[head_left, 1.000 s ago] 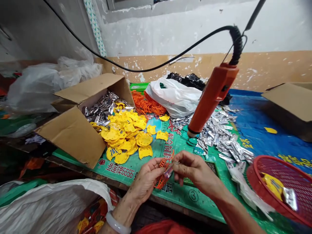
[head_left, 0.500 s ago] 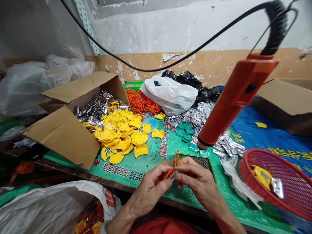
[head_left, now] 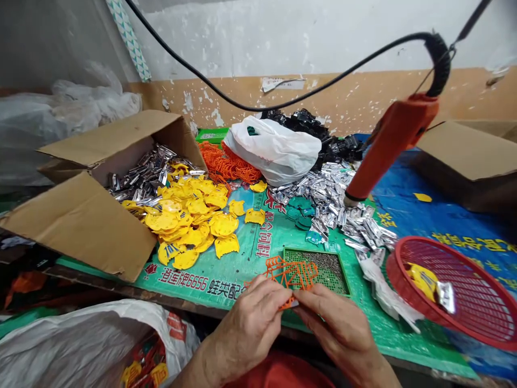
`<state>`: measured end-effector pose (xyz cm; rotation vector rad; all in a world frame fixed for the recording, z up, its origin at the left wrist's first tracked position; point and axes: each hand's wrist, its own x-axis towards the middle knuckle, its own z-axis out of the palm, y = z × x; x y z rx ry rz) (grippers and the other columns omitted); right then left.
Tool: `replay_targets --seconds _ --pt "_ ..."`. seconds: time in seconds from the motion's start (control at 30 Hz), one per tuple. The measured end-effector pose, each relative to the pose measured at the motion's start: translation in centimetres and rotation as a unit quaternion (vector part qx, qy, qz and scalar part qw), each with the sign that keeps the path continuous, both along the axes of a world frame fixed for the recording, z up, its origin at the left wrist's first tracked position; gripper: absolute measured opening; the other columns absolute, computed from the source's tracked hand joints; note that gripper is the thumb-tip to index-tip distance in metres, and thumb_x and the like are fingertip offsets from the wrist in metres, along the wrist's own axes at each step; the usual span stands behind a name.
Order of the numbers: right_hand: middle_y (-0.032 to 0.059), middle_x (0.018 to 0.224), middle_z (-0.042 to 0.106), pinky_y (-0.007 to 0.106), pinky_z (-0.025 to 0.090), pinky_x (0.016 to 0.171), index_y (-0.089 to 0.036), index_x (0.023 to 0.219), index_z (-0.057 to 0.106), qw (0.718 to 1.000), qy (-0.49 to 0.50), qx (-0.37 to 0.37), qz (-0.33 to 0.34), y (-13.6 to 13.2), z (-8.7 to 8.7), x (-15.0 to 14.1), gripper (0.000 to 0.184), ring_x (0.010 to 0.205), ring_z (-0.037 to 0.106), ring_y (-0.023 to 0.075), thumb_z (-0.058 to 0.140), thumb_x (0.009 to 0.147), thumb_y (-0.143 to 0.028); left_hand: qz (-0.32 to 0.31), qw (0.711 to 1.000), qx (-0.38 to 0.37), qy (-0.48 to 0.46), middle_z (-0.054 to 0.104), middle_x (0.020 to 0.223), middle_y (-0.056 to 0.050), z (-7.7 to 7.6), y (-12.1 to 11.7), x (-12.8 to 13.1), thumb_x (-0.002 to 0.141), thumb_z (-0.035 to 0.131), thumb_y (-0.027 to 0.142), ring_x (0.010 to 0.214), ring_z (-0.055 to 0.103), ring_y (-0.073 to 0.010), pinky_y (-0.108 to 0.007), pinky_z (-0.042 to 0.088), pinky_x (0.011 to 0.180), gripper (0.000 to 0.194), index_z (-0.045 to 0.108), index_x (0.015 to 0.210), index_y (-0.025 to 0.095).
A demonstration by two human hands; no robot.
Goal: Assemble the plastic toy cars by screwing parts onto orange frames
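Observation:
My left hand (head_left: 246,334) and my right hand (head_left: 337,328) meet low in the view, pinching an orange plastic lattice piece (head_left: 291,274) from both sides. A small silver foil strip (head_left: 293,304) shows at its lower edge, between my fingers. Just behind the lattice lies a green mesh tray (head_left: 328,272) holding small dark granules. Yellow moulded plastic pieces (head_left: 186,218) are heaped on the printed green mat (head_left: 258,269) to the left, beyond my left hand.
An open cardboard box (head_left: 89,226) holds silver foil strips. More foil (head_left: 327,196) lies loose. An orange handled tool (head_left: 388,143) hangs on a coiled black cable. Also present: a red round basket (head_left: 428,285), white plastic bag (head_left: 274,148), orange lattice heap (head_left: 226,164).
The view has turned, shifting the scene left and up. The orange lattice now sits higher and fuller between my hands. The hanging orange tool appears smaller and further right.

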<state>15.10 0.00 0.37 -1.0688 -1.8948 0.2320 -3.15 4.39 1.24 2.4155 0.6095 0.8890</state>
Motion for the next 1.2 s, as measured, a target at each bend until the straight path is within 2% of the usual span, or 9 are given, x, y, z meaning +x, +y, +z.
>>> replay_targets --seconds 0.1,0.27,0.43,0.63,0.77,1.03,1.2 --pt "0.0031 0.068 0.063 0.021 0.045 0.053 -0.016 0.101 0.060 0.999 -0.005 0.029 -0.015 -0.4 -0.2 -0.3 0.017 0.059 0.056 0.0119 0.053 0.089 -0.008 0.000 0.999 0.046 -0.002 0.066 0.098 -0.011 0.0 -0.1 0.0 0.081 0.043 -0.005 0.088 0.059 -0.0198 -0.038 0.053 0.083 0.040 0.052 0.117 0.013" --pt "0.0019 0.064 0.063 0.023 0.043 0.054 -0.019 0.099 0.057 0.996 -0.034 0.060 -0.049 -0.8 -0.7 -0.3 0.014 0.057 0.055 0.0124 0.050 0.091 -0.010 -0.007 0.997 0.076 0.008 0.065 0.097 -0.011 0.3 -0.3 -0.2 0.080 0.043 -0.006 0.089 0.057 -0.0205 -0.038 0.054 0.082 0.044 0.051 0.121 0.011" --pt "0.0007 0.060 0.063 0.024 0.042 0.054 -0.019 0.098 0.056 0.993 -0.061 0.089 -0.055 -1.0 -0.6 -0.2 0.015 0.053 0.052 0.0119 0.049 0.090 -0.009 -0.007 0.993 0.116 0.016 0.066 0.096 -0.011 0.8 -0.5 -0.1 0.083 0.043 -0.004 0.087 0.057 -0.0206 -0.037 0.055 0.079 0.039 0.051 0.120 0.008" --pt "0.0009 0.061 0.066 0.024 0.042 0.054 -0.019 0.099 0.055 0.988 -0.080 0.115 -0.062 -1.0 0.0 -0.1 0.016 0.052 0.056 0.0115 0.047 0.090 -0.008 -0.008 0.992 0.116 0.050 0.066 0.097 -0.012 1.1 -0.7 0.0 0.090 0.041 0.002 0.089 0.057 -0.0209 -0.037 0.054 0.081 0.033 0.052 0.120 0.008" --pt "-0.0004 0.058 0.065 0.025 0.040 0.052 -0.020 0.098 0.055 0.987 -0.095 0.106 -0.073 -0.9 0.3 -0.3 0.015 0.048 0.055 0.0118 0.045 0.092 -0.011 -0.011 0.990 0.121 0.072 0.066 0.096 -0.011 1.3 -0.7 -0.1 0.092 0.041 0.005 0.088 0.057 -0.0206 -0.035 0.055 0.078 0.030 0.052 0.120 0.008" --pt "-0.0004 0.060 0.064 0.025 0.039 0.053 -0.020 0.097 0.055 0.991 -0.072 0.086 -0.071 -1.1 -0.7 -0.2 0.015 0.050 0.053 0.0115 0.051 0.089 -0.008 -0.002 0.989 0.129 0.073 0.066 0.091 -0.009 1.2 -0.6 0.0 0.093 0.042 0.007 0.082 0.056 -0.0200 -0.034 0.054 0.074 0.025 0.056 0.114 0.009" --pt "-0.0005 0.059 0.063 0.025 0.040 0.054 -0.019 0.097 0.056 0.992 -0.064 0.087 -0.069 -1.1 -0.8 -0.2 0.017 0.053 0.058 0.0117 0.052 0.088 -0.006 -0.005 0.988 0.122 0.090 0.065 0.090 -0.009 1.2 -0.5 0.0 0.091 0.043 0.006 0.084 0.055 -0.0201 -0.034 0.054 0.074 0.025 0.057 0.112 0.009"
